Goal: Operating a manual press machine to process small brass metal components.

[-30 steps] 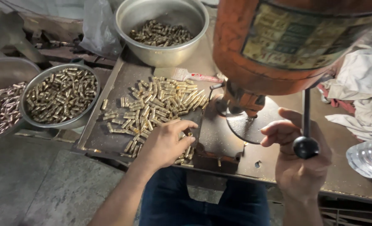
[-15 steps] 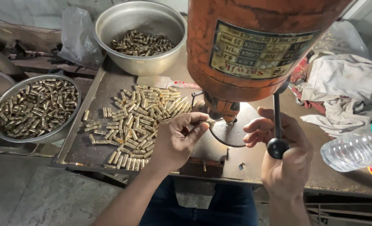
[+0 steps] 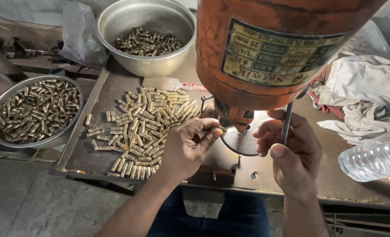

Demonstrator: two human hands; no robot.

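Left hand (image 3: 188, 147) pinches a brass piece (image 3: 218, 128) under the drill (image 3: 234, 117); right hand (image 3: 291, 149) grips the lever (image 3: 286, 123); a pile (image 3: 146, 127) remains undrilled.

We see even, soft daylight, fairly bright, no hard shadows. Brightest spot is a small pool of light on the round drill table (image 3: 243, 142) under the orange machine head (image 3: 269, 48), w/ mild glare there. Steel bowls (image 3: 146, 35) show soft sheen on rims; brass pieces (image 3: 146, 127) glint. Machine head is very close to cam, slightly soft & looming, wide-angle stretch at edges. Floor at bottom left is dimmer. Hands & tray sharp, no motion blur we can spot.
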